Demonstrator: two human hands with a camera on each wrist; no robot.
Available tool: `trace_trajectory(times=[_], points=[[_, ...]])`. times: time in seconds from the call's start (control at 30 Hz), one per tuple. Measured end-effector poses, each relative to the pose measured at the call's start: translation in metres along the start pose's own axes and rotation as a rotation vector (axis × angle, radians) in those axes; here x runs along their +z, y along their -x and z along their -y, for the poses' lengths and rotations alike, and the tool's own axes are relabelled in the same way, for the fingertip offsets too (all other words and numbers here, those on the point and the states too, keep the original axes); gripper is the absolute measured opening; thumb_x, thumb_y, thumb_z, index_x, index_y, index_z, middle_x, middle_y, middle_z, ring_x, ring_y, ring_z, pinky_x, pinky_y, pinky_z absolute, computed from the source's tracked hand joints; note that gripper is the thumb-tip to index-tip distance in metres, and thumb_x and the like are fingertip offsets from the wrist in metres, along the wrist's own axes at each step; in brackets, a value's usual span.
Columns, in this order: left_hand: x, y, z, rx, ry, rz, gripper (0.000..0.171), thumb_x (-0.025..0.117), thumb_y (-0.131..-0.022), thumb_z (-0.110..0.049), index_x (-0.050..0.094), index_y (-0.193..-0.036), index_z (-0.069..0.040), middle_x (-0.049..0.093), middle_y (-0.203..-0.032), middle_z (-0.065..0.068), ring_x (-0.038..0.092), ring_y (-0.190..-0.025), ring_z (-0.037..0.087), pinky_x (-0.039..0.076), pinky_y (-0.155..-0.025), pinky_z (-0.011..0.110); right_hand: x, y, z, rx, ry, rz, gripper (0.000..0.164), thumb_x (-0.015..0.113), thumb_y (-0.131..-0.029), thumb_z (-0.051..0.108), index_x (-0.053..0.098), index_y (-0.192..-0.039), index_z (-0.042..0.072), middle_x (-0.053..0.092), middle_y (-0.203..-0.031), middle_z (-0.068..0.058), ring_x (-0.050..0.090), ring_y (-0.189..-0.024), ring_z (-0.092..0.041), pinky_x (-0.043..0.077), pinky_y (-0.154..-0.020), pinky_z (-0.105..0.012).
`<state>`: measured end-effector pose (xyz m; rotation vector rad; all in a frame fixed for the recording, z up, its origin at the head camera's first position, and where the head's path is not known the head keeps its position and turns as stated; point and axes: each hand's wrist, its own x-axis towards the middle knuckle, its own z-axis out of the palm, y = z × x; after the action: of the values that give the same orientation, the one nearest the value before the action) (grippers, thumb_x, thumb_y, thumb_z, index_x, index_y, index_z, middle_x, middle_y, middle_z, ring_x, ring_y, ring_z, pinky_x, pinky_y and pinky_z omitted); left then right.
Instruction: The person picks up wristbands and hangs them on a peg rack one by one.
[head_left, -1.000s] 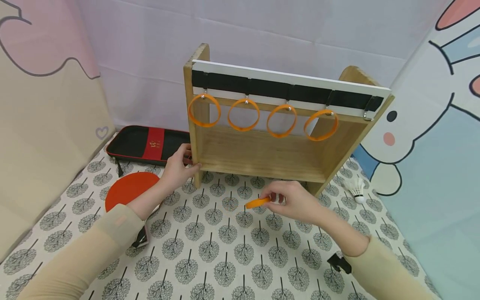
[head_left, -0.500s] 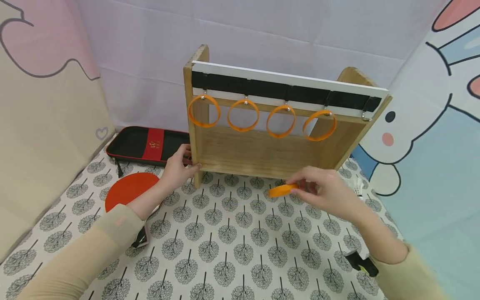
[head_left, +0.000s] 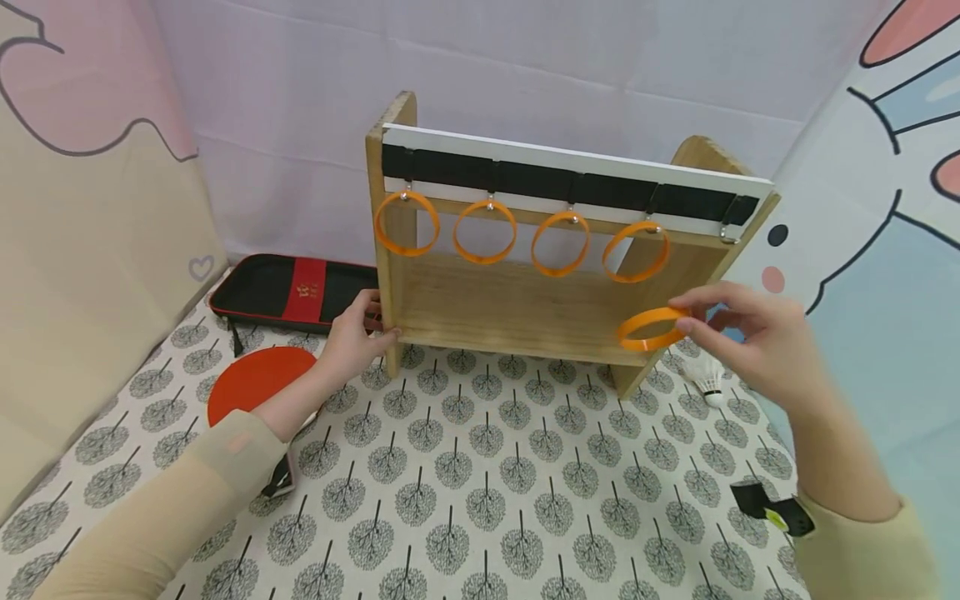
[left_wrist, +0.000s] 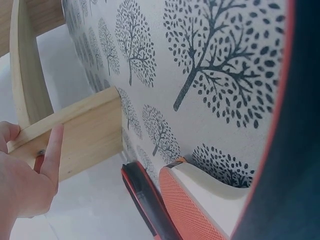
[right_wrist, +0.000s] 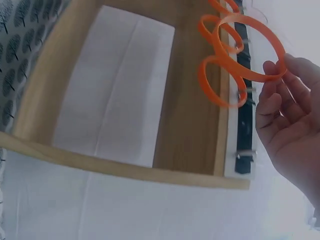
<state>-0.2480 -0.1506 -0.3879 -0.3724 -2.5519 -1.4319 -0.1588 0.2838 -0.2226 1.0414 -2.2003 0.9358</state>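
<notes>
An orange ring (head_left: 651, 330) is pinched between the thumb and fingers of my right hand (head_left: 750, 337), in front of the right part of a wooden rack (head_left: 517, 304). In the right wrist view the same ring (right_wrist: 250, 50) hangs from my fingertips near the hook strip. My left hand (head_left: 356, 337) holds the rack's left side panel (left_wrist: 82, 130), its thumb at the front edge. Several orange rings (head_left: 407, 223) hang from hooks along the white and black strip (head_left: 573, 179). The rightmost hook (head_left: 727, 233) bears no ring.
Behind my left hand lies a black case with a red band (head_left: 300, 292). A red paddle (head_left: 258, 379) is partly under my left forearm. A shuttlecock (head_left: 708, 379) lies right of the rack. Tree-patterned cloth (head_left: 450, 500) covers the table.
My right hand has moved right and up from low in front of the rack, carrying the orange ring and turning it so its opening shows. My left hand stays on the side panel.
</notes>
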Motion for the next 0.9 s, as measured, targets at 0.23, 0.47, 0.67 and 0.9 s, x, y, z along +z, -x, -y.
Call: trace_trajectory(times=[0.23,0.47,0.67,0.9], points=[[0.001,0.001,0.003,0.007,-0.003,-0.015,0.057,0.067,-0.086,-0.011,0.038,-0.135,-0.009,0.053,-0.119,0.018,0.062,-0.093,0.03,0.058,-0.056,0.031,-0.027,-0.013,-0.009,0.116,-0.03,-0.15,0.018,0.064,-0.076,-0.018,0.064,-0.094,-0.018,0.069,-0.088,0.005,0.062,-0.068,-0.004,0.051,-0.064,-0.008],[0.0,0.002,0.002,-0.003,-0.002,-0.015,0.056,0.067,-0.086,-0.011,0.038,-0.134,-0.009,0.054,-0.119,0.017,0.062,-0.094,0.031,0.058,-0.057,0.031,-0.045,-0.024,-0.024,0.22,0.012,-0.224,0.017,0.062,-0.083,-0.011,0.064,-0.099,-0.015,0.066,-0.089,0.006,0.052,-0.06,-0.008,0.048,-0.057,-0.008],[0.0,0.002,0.0,-0.002,-0.003,-0.006,0.056,0.067,-0.087,-0.011,0.038,-0.134,-0.008,0.054,-0.119,0.018,0.061,-0.094,0.03,0.058,-0.057,0.031,-0.052,-0.028,-0.038,0.278,0.044,-0.275,0.018,0.064,-0.084,-0.005,0.066,-0.101,-0.01,0.065,-0.086,0.008,0.052,-0.053,-0.004,0.046,-0.056,-0.007],[0.0,0.0,0.0,0.001,-0.001,0.0,0.055,0.067,-0.087,-0.011,0.038,-0.134,-0.008,0.054,-0.119,0.018,0.061,-0.094,0.031,0.058,-0.057,0.031,-0.053,-0.027,-0.052,0.404,0.099,-0.285,0.018,0.067,-0.086,0.005,0.069,-0.103,-0.001,0.063,-0.084,0.01,0.051,-0.052,-0.003,0.044,-0.051,-0.007]])
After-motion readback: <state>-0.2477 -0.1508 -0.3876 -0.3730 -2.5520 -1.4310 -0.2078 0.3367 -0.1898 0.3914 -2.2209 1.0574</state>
